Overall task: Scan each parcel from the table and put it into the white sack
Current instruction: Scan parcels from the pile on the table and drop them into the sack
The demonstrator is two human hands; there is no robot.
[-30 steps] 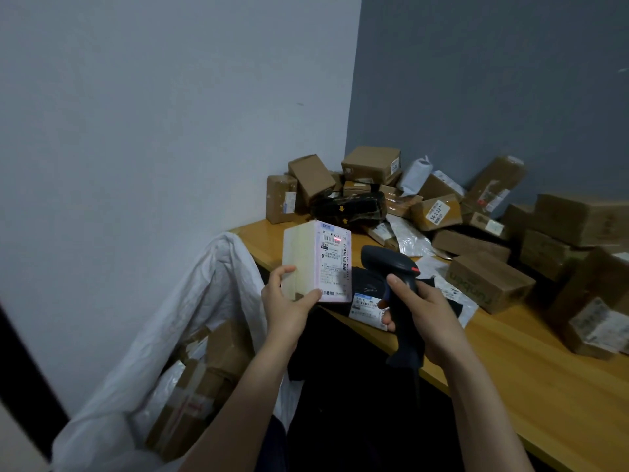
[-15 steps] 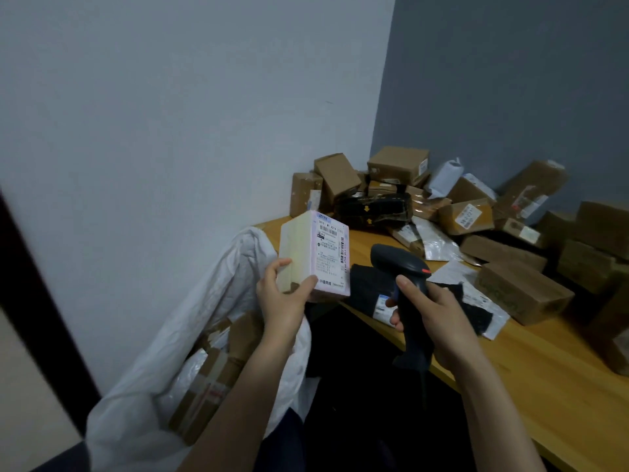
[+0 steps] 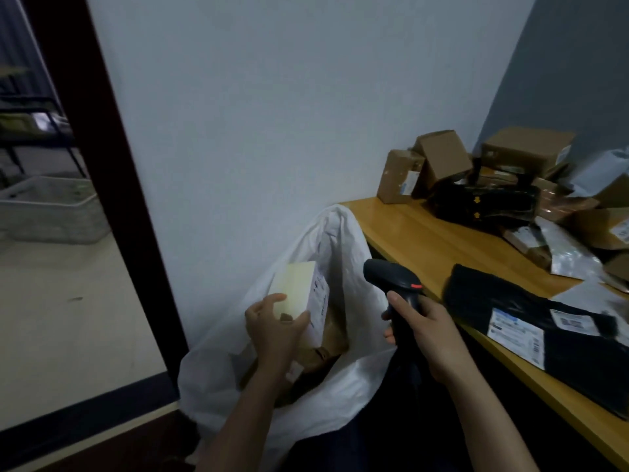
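While the left hand (image 3: 272, 327) grips the pale box parcel (image 3: 296, 284) by its lower end, long axis tilted near-upright, the parcel sits over the open mouth of the white sack (image 3: 218, 369). Sack lies straight below, left hand nearer; a drop looks next. Right hand (image 3: 429, 335) clenches the barcode scanner (image 3: 391, 275) just beside.

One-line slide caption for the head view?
Left hand holds a labelled parcel over the open white sack; right hand grips the scanner.

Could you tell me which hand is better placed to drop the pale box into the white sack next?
The left hand. It grips the pale box over the open white sack, while the right hand holds the scanner beside it.
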